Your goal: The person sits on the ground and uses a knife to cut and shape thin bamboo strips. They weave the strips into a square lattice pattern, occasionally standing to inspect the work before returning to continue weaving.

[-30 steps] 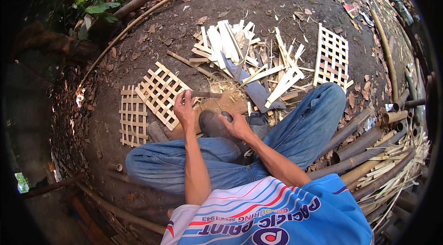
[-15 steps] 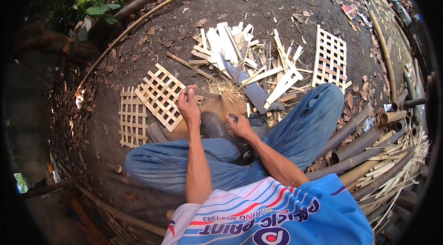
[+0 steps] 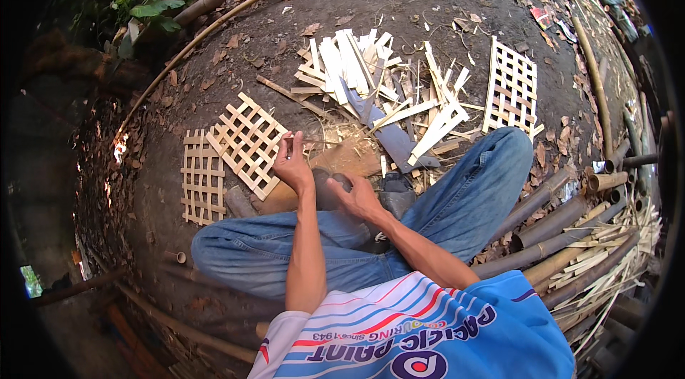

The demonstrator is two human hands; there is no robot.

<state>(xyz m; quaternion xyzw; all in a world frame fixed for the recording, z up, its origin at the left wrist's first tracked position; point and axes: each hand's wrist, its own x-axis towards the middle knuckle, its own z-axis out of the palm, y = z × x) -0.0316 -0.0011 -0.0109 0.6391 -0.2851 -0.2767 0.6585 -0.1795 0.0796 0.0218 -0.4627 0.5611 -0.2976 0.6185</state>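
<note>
While the left hand (image 3: 291, 165) is pinching one end of a thin strip (image 3: 321, 141) in its fingers, the far end is pointing toward the wooden block (image 3: 354, 158) and the right hand (image 3: 361, 199) is clamping its fingers on a dark-handled tool (image 3: 343, 181), working end unclear. With one end unsupported, the strip could be twisting, sending the tool slipping into the left fingers.

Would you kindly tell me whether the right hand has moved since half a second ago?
Yes; judged against the dark grey flat piece lying on the ground, the right hand has moved to the left.
</note>
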